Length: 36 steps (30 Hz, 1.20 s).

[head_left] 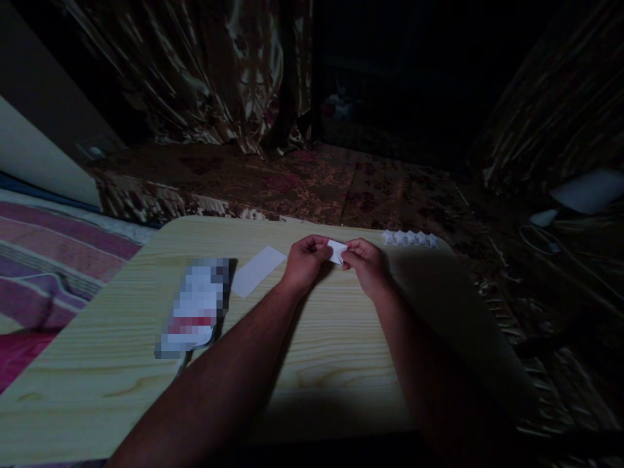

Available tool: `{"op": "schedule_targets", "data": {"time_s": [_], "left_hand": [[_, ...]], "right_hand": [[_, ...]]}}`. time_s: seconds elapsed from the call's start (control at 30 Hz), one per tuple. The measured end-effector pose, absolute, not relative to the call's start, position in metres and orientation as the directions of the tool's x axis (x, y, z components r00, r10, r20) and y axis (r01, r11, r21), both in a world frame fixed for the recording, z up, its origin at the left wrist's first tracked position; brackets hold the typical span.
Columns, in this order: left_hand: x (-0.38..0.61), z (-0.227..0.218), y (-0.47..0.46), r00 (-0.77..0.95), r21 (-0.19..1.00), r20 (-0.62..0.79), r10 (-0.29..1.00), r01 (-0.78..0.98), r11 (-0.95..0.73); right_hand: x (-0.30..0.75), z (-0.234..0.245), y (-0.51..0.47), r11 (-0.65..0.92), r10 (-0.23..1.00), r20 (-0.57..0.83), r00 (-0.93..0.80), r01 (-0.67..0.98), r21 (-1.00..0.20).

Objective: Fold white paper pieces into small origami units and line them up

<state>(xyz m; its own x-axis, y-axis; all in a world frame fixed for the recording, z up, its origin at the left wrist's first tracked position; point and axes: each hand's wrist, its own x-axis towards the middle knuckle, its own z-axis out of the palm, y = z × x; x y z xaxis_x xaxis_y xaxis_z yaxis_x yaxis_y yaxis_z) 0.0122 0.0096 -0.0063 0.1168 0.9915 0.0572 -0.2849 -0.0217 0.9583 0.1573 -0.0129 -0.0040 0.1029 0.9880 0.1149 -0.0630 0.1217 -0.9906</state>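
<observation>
A small folded piece of white paper (336, 252) is held between both hands, above the wooden table (331, 338). My left hand (307, 263) pinches its left side with thumb and fingers. On the opposite side, my right hand (365, 260) grips the right edge, fingertips closed on it. Creases cross the paper's face. A flat white paper strip (259, 271) lies left of my left hand. Beyond my right hand, several small folded white paper pieces (410, 238), star-like in shape, stand in a row at the table's far right edge.
A phone-like device with a blurred-out screen (199, 302) and a cable lies on the table's left. A striped bedcover (49, 253) is at far left. Patterned curtains (258, 71) hang behind a cloth-covered ledge (292, 179). A white lamp-like object (587, 192) stands at right.
</observation>
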Motion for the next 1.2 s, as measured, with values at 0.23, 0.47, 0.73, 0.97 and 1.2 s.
{"op": "schedule_targets", "data": {"time_s": [0.23,0.47,0.73,0.97,1.2], "left_hand": [[0.011,-0.007,0.010,0.119,0.946,0.109,0.987,-0.318,-0.066],[0.011,-0.007,0.009,0.112,0.952,0.046,0.993,-0.306,-0.010],[0.010,-0.007,0.011,0.137,0.956,0.039,0.990,-0.293,0.003],[0.010,-0.008,0.011,0.147,0.954,0.046,0.988,-0.301,0.001],[0.012,-0.005,0.008,0.166,0.954,0.036,0.985,-0.298,0.015]], "right_hand": [[0.162,0.000,-0.016,0.220,0.975,0.217,0.046,-0.066,-0.973],[0.164,-0.001,-0.016,0.255,0.966,0.254,-0.049,0.000,-0.967],[0.167,0.000,-0.015,0.285,0.955,0.281,-0.100,0.031,-0.958],[0.168,-0.006,-0.014,0.254,0.961,0.250,-0.117,0.016,-0.967],[0.168,-0.008,-0.012,0.207,0.976,0.204,-0.073,0.030,-0.978]]}}
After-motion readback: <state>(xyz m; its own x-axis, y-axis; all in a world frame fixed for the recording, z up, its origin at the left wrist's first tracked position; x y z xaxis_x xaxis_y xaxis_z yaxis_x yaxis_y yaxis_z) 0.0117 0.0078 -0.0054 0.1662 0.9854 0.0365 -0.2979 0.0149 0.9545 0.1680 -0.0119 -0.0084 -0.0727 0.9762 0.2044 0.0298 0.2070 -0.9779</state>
